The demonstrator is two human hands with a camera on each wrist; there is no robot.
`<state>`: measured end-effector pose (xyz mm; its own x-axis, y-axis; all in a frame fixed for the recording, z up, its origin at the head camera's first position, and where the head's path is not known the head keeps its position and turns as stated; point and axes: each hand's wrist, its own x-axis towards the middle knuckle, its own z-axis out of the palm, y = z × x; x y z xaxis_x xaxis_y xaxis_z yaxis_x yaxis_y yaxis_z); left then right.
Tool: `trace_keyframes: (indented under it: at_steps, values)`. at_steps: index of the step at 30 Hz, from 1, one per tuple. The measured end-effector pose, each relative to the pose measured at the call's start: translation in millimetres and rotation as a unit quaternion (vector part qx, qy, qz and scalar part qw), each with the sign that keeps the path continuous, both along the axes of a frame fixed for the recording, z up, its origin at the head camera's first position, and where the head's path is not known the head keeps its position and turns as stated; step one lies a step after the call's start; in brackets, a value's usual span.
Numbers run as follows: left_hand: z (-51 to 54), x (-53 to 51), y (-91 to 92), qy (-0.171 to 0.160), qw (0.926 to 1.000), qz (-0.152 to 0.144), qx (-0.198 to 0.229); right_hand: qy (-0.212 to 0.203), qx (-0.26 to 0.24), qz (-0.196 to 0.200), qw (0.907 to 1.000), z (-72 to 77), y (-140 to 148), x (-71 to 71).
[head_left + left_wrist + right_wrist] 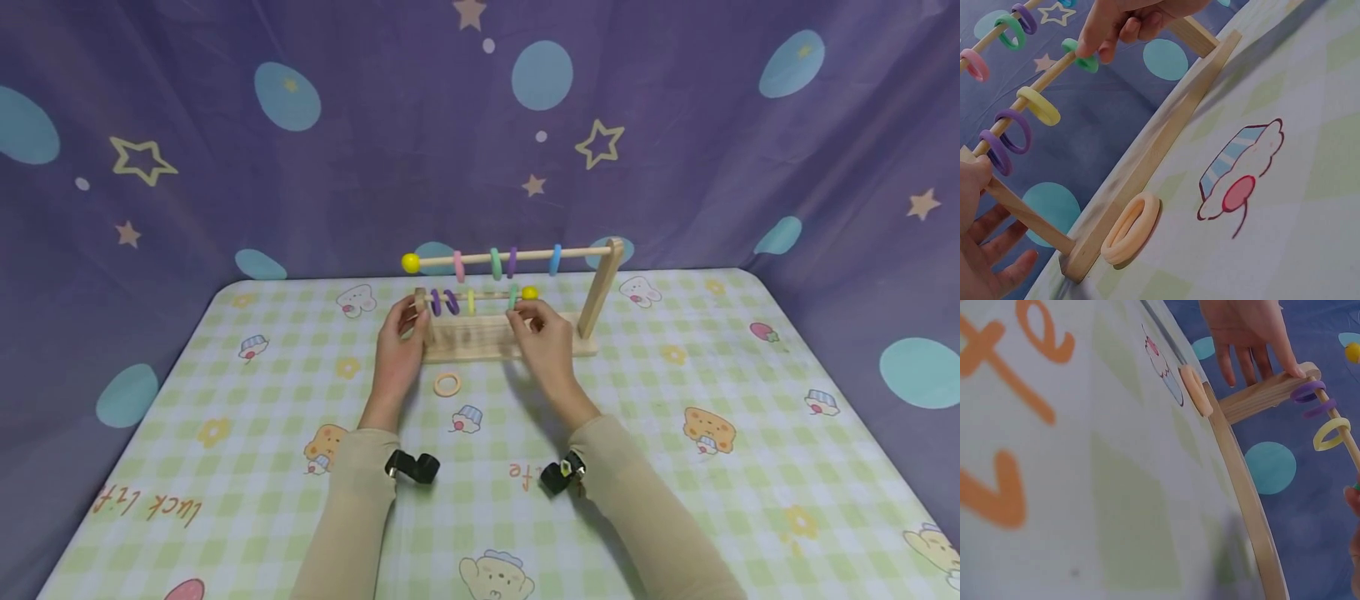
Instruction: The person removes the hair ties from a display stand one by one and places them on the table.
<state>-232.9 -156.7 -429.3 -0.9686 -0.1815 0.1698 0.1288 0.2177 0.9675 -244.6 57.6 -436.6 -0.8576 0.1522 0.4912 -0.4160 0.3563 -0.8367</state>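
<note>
A pale wooden rack [480, 337] stands far and central on the checked worktop [262, 467], pastel rings [459, 267] hanging from its two yellow-tipped rods [573, 252]. Fingers of the left hand [399, 346] grip its shorter left post [1034, 217]; those of the right hand [546, 342] pinch a green ring [1090, 64] on the lower rod [1054, 71].

Starry purple curtain [420, 167] behind checked tablecloth [465, 500]

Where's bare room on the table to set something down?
The tablecloth is bare left of the left hand and right of the wooden stand. Between that hand and the right hand it's crowded: rings on the lower rod, a loose ring in front.
</note>
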Motion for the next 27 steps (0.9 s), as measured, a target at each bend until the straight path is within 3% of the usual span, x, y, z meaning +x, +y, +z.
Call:
trace_keyframes:
  at_steps: [15,27]
  values:
    - [0.7,1.0,0.7,0.005,1.0,0.001,-0.006,0.018,-0.021,-0.017,0.9995,-2.1,15.6,0.0]
    - [2.5,1.3,0.3,0.002,1.0,-0.001,-0.002,0.009,-0.024,-0.03,0.9992,-1.4,27.1,-1.1]
